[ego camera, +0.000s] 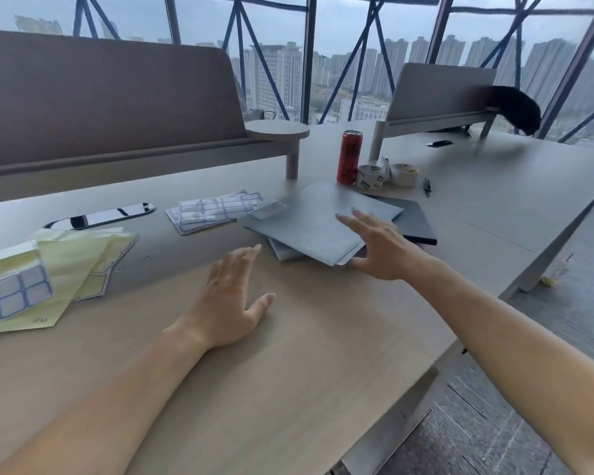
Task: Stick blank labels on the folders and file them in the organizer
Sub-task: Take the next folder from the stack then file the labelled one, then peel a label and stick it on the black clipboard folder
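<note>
Head cam: the stack of flat matte grey folders (319, 224) sits a bit fanned out in the middle of the smooth pale wood-grain counter (288, 371), lying over a flat black board (417, 222). Right hand (378, 245) is open, fingers spread over the stack's near corner. Left hand (230, 303) lies open and flat on the counter nearby. Sheets of white blue-bordered rectangular labels (213, 209) lie just left of the folders. A slim red metal can (348, 157) and white tape rolls (371, 176) stand behind.
</note>
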